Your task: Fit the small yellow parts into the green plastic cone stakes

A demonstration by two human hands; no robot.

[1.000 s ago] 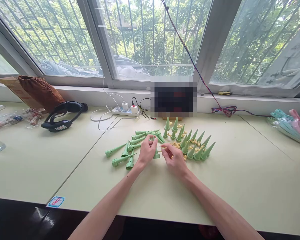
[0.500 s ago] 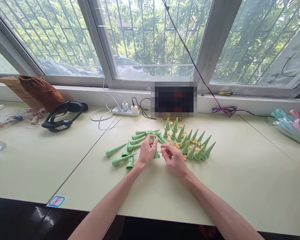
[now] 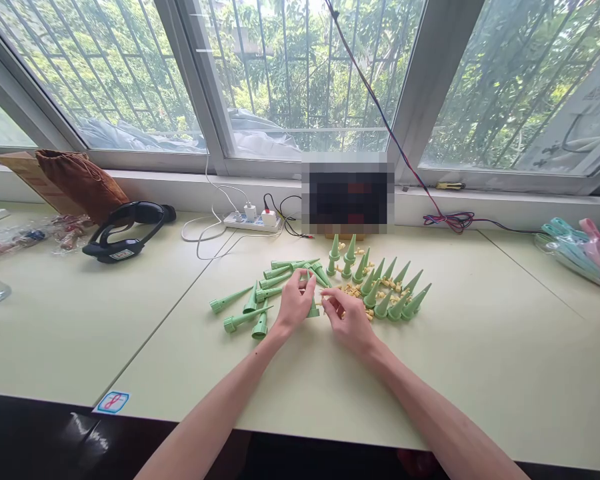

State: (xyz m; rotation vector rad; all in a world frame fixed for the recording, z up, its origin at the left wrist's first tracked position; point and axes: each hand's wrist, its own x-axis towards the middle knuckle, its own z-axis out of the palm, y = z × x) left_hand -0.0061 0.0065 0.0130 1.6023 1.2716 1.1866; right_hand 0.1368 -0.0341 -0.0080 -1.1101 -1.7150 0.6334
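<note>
My left hand (image 3: 296, 300) is closed around a green plant watering spike (image 3: 313, 308), its wide collar facing down and towards me. My right hand (image 3: 347, 317) is closed in a pinch at the spike's right side, on a small yellow valve (image 3: 319, 304) mostly hidden by the fingertips. Left of my left hand lie several loose green spikes (image 3: 240, 321), pointing various ways. Beyond my right hand, several green spikes (image 3: 383, 307) stand tip up in rows, with yellow valves at some of them. A pile of loose yellow valves (image 3: 353, 291) lies between those rows and my right hand.
A power strip (image 3: 253, 223) with white cables and a blurred dark box (image 3: 347, 200) stand along the back. Black headgear (image 3: 127, 233) and a brown pouch (image 3: 83, 183) sit at the left. Bagged teal and pink items (image 3: 583, 247) lie at the right.
</note>
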